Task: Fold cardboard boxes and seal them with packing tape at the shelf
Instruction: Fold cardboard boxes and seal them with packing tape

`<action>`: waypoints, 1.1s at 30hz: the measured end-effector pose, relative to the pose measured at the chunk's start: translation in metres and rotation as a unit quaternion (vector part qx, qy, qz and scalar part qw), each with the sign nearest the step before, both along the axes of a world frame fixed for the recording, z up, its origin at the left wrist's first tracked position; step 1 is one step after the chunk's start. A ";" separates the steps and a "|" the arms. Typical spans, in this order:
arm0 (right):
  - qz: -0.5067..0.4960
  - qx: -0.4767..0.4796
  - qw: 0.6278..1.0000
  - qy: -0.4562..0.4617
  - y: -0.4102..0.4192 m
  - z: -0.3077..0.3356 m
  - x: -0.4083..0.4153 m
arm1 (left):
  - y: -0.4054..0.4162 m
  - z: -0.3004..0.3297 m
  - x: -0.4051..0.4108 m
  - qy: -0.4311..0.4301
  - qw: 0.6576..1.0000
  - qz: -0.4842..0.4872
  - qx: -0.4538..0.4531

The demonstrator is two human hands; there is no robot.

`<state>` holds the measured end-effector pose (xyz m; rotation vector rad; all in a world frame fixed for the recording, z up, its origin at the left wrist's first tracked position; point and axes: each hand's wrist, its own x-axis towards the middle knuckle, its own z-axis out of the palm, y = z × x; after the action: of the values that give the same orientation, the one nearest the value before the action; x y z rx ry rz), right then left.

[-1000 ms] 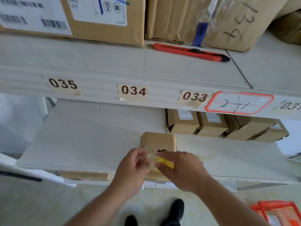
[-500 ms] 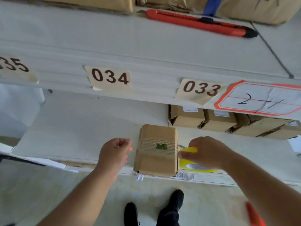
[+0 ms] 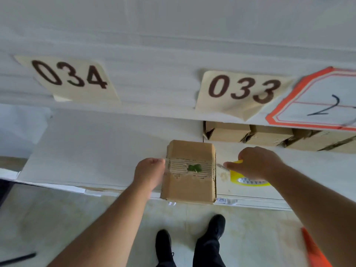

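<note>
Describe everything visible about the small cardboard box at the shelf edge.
The cardboard box is small, brown and corrugated, closed, lying on the white lower shelf with its near end overhanging the edge. A torn strip across its top bares the ribbing, with a green scrap at the middle. The left hand touches its left side.

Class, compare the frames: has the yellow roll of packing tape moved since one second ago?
Yes. The yellow tape roll, gripped by the right hand, went from over the small cardboard box to the shelf beside its right edge.

Since 1 s ago both hands left box (image 3: 189, 182); right hand (image 3: 256, 164) carried tape roll (image 3: 250, 180) rightward.
</note>
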<state>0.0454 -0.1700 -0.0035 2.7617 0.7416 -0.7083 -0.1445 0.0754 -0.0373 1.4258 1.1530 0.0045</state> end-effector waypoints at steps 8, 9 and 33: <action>-0.004 0.004 1.000 0.000 0.004 -0.002 0.001 | 0.005 -0.012 0.004 0.012 1.000 0.000 0.011; -0.006 0.002 1.000 0.001 0.004 -0.002 0.001 | 0.005 -0.012 0.004 0.014 1.000 -0.002 0.013; -0.050 -0.017 0.999 0.003 0.018 -0.028 -0.018 | -0.014 -0.049 0.014 0.092 0.989 -0.053 0.106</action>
<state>0.0274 -0.1524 -0.0314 2.7833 0.5917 -0.7406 -0.1307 0.0611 -0.0867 1.7023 1.2543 -0.0832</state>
